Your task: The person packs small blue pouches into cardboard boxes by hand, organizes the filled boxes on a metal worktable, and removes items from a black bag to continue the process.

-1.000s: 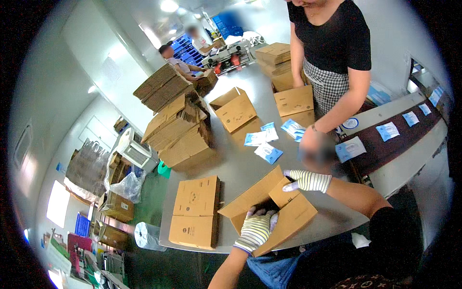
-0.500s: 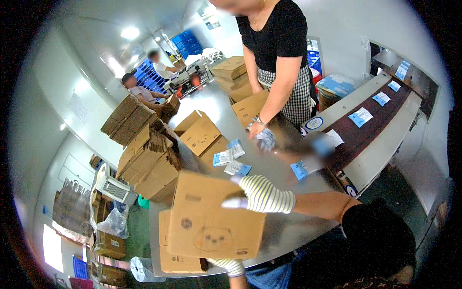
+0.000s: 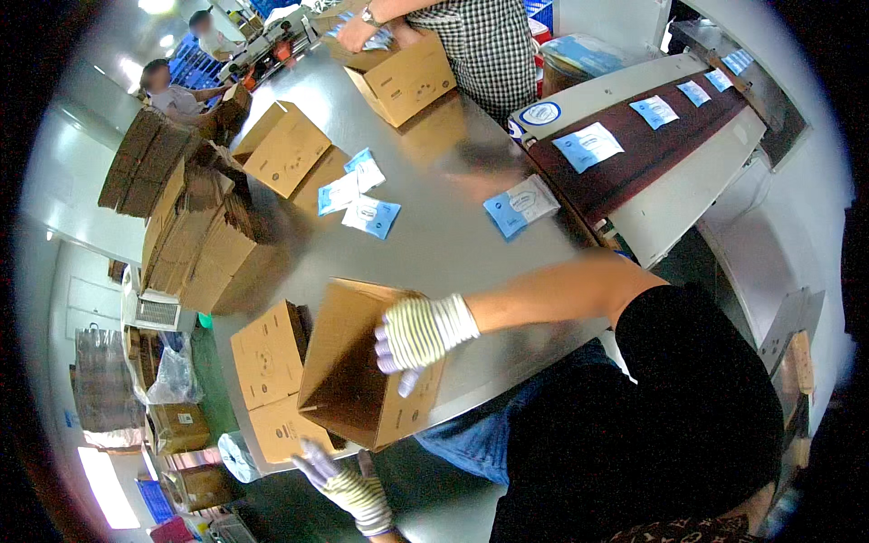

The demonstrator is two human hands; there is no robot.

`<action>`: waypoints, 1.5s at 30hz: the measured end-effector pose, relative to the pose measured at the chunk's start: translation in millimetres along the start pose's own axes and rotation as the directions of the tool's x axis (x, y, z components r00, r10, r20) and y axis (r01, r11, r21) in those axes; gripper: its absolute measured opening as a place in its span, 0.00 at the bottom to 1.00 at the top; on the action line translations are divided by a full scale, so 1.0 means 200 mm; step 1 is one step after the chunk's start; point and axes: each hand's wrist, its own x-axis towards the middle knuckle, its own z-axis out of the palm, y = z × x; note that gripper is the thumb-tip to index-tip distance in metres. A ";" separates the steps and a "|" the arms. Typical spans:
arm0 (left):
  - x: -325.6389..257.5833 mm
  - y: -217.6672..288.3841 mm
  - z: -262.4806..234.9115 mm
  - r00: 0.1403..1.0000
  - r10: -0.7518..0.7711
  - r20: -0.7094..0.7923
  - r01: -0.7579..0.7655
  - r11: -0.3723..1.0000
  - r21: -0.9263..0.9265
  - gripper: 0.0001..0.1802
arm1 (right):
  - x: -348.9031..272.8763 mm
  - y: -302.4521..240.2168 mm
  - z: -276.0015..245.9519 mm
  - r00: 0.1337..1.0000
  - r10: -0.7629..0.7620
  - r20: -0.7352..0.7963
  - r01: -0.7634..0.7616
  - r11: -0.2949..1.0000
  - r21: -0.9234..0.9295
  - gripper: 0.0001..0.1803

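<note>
**A:** What is the right hand (image 3: 418,337) doing?

**B:** It has a striped glove on. It lies flat on the side of a brown box (image 3: 362,366), with the fingers curled over the wall. It has hold of the box there.

**A:** And the left hand (image 3: 339,480)?

**B:** It is lower down, just under the box. Its fingers are spread out wide. It holds nothing. I cannot tell if it touches the bottom of the box.

**A:** How does the box sit?

**B:** It is tipped on its side at the near edge of the surface (image 3: 444,244). The open end faces down and to the left. It looks empty inside.

**A:** What is next to it?

**B:** Flat folded boxes (image 3: 265,357) lie just to its left. More flat boxes (image 3: 195,235) are stacked farther along the left edge.

**A:** What else is on the grey surface?

**B:** Some small blue and white packets (image 3: 362,195) lie in the middle. One more packet (image 3: 520,205) lies by the right edge. Farther back there are two open boxes (image 3: 288,149).

**A:** Is anyone else there?

**B:** Yes. A person in a checked apron (image 3: 489,45) stands across the surface with a hand (image 3: 355,36) at another box (image 3: 407,80). On the right, a dark belt (image 3: 634,149) carries more packets. Two more people work far back in the room.
</note>
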 end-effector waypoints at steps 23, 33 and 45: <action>0.18 0.39 0.25 0.719 0.692 0.066 -0.694 0.711 0.113 0.16 | -0.46 -0.41 0.34 0.654 0.669 0.354 -0.745 0.490 0.452 0.41; 0.16 0.45 0.24 0.746 0.666 0.001 -0.660 0.739 0.132 0.19 | -0.49 -0.41 0.41 0.662 0.715 0.225 -0.735 0.562 0.379 0.38; 0.13 0.46 0.30 0.788 0.601 -0.133 -0.562 0.791 0.243 0.19 | -0.47 -0.43 0.39 0.674 0.727 0.133 -0.721 0.607 0.333 0.36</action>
